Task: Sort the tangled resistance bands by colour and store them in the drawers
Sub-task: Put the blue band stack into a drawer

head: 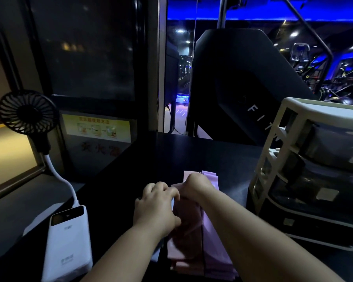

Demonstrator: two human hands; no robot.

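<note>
Low in the centre of the frame, the resistance bands lie flat on the dark table [143,159] in two lengthwise stacks that touch along one edge: the pink bands [184,233] on the left and the lilac bands [215,243] on the right. No tangle shows, so the colour sorting looks mostly done, while storing looks not yet begun. The left hand [157,206] sits on the left edge of the pink stack, fingers curled and thumb pressed on the top pink band, gripping it. The right hand [196,187] is bunched over the far end of that band; its fingers are hidden, so I cannot tell its hold. A white power bank [66,243] lies at lower left. The drawer unit [273,151] stands at the right edge, near the stacks, with its drawers apparently closed and their contents unclear. A small black fan [27,111] stands at mid left
</note>
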